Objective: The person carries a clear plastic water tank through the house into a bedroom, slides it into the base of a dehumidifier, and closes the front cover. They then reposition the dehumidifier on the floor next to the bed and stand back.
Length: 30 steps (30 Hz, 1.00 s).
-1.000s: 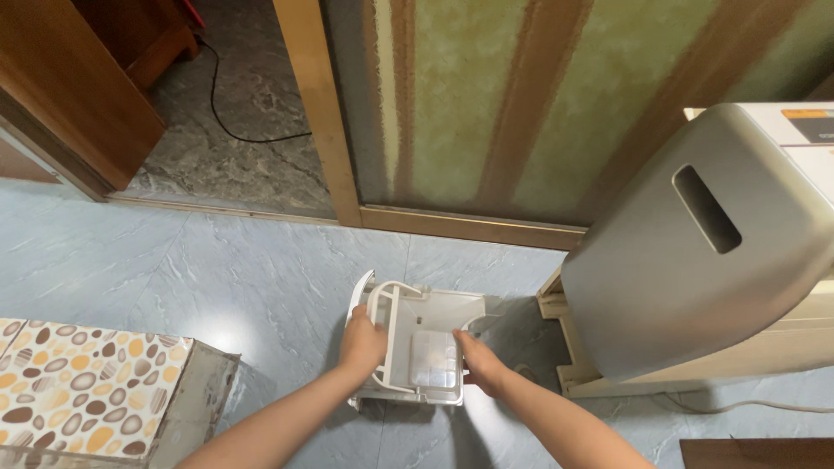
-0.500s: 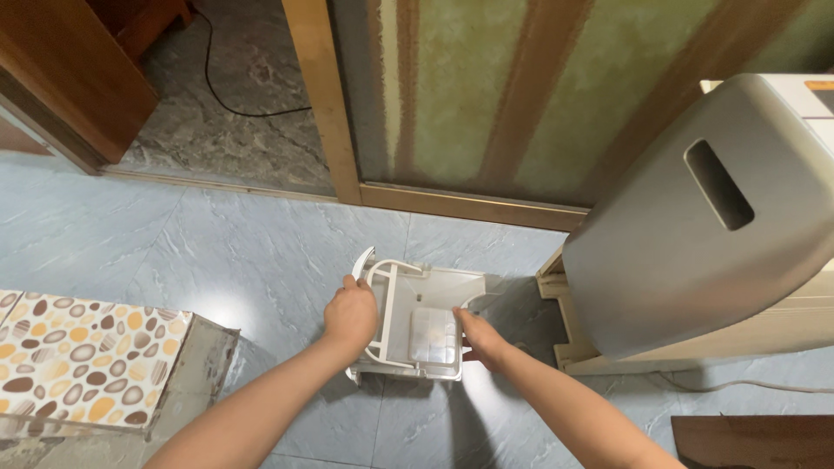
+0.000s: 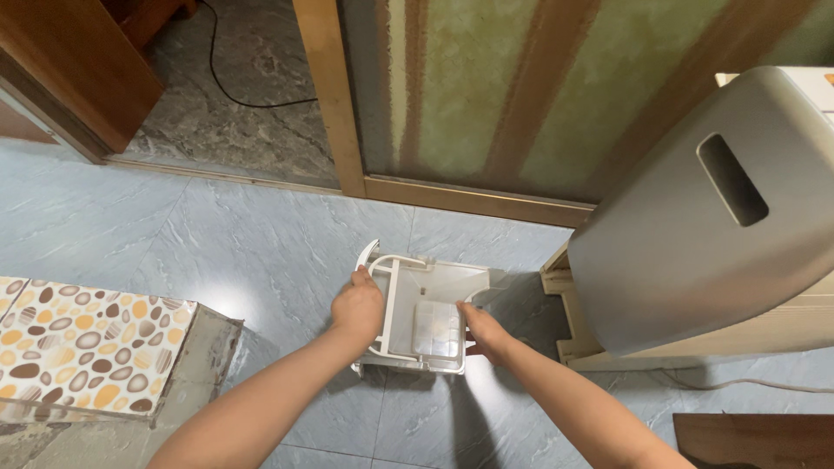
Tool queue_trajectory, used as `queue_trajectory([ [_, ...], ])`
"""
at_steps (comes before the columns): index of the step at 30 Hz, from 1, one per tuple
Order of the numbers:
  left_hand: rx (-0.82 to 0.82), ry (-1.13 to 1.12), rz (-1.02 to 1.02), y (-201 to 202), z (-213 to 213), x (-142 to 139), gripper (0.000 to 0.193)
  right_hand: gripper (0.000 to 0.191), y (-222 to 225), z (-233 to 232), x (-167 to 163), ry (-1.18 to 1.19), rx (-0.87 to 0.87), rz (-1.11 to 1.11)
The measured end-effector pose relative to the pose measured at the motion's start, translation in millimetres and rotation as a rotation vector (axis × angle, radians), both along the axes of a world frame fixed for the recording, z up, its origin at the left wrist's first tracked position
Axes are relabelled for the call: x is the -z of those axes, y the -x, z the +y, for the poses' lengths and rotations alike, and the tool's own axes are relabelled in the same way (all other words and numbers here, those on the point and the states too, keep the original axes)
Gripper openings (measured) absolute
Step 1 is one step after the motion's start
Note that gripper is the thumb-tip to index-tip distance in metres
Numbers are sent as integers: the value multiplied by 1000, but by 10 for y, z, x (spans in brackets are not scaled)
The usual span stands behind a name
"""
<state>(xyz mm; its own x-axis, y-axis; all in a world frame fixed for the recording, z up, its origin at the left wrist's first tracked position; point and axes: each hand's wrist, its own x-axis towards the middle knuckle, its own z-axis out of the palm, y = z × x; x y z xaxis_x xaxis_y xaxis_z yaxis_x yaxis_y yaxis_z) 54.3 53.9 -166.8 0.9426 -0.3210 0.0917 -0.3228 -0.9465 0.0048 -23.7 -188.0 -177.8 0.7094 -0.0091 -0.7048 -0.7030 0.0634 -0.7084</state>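
Two hands on one white rectangular plastic tank (image 3: 426, 326), sitting on blue marbled floor tiles (image 3: 217, 252): left hand (image 3: 358, 308) closed over its left rim, right hand (image 3: 486, 334) clasping its right wall. Grey plastic appliance (image 3: 695, 217) just right.

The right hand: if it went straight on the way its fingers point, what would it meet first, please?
The right hand already grips the white plastic tank by its side wall, fingers pointing inward, so it would likely press straight into that wall.

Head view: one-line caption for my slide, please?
Both hands, left and right, grip a white plastic tank on blue floor tiles.
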Motion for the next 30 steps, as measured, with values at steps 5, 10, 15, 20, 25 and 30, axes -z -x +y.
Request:
queue_trajectory([
  [5,-18,-60,-42,29,-34,28,60,63,-1,-5,33,-13,-12,-4],
  [10,2,-192,-63,51,-19,-10,72,61,5,-24,62,-11,15,10],
  [15,-23,-180,-40,54,-10,-1,74,63,16,-51,60,1,-17,-4],
  [20,-62,-129,50,41,8,-1,79,62,24,-34,-34,19,-24,-6],
  [25,-122,-117,192,28,-19,-48,84,70,41,-95,-126,32,-78,-41],
  [30,-162,-124,226,27,-20,-199,84,85,-21,-446,-80,168,-58,-31],
])
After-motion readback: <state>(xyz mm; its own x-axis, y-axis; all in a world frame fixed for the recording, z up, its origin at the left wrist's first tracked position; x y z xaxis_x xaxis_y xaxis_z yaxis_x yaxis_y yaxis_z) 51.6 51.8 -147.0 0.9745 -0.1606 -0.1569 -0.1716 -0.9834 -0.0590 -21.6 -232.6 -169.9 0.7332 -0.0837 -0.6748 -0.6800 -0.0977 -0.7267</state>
